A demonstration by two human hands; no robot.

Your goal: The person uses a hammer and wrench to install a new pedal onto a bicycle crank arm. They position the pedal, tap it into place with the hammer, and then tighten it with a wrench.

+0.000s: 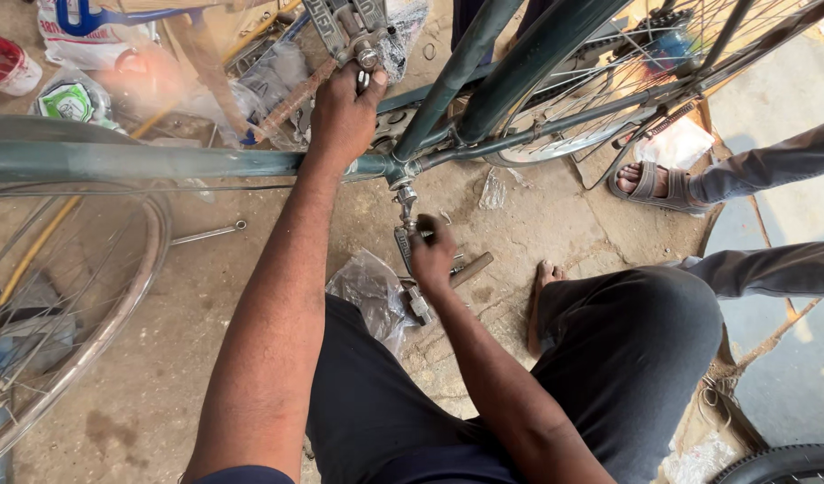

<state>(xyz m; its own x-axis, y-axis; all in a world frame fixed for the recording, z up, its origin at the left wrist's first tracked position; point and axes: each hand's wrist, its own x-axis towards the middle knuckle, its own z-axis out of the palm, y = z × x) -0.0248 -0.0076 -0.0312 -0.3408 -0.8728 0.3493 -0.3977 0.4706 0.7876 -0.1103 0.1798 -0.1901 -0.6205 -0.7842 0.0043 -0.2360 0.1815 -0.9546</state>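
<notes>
Your left hand (342,112) grips the far pedal (358,36) to brace the green bicycle frame (161,163) lying across the ground. Your right hand (432,255) closes around the near crank arm (406,235), probably a tool with it, just below the bottom bracket (401,170).

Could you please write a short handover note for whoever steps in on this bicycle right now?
Left hand: closed around the upper crank arm, just below the pedal.
Right hand: closed on the lower pedal and crank, below the bottom bracket.
Bicycle frame: green, lying across the view; wheels at the left and upper right.
On the ground: a spanner at the left, a clear plastic bag by the knee.
Done: both cranks are on the axle.
Left: cannot tell whether they are tight.
A second person's sandalled foot stands at the right.
</notes>
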